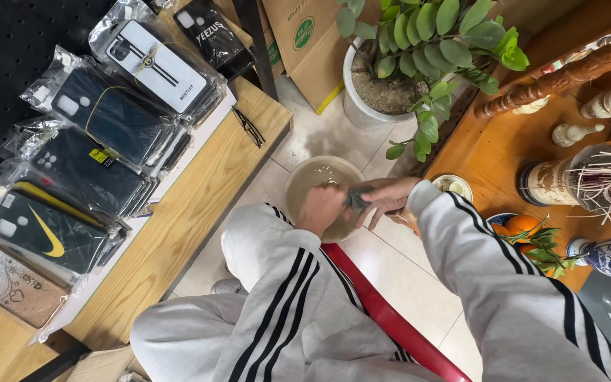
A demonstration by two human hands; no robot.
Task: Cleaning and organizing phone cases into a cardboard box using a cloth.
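Wringing a grey cloth over the basin of water on the floor.

We have both hands over the pale round basin (312, 178), which sits on the tiled floor (397, 276) between the wooden desk (199, 205) on the left and the potted plant (383, 92) farther off. Our left hand (319, 207) is closed in a fist around one end of the small grey cloth (356, 200); our right hand (385, 198) has its grip closed on the other end. We judge the wringing step is in hand; next, the twist calls for the hands to turn opposite ways, staying above the cloudy water so drips fall inside the rim.
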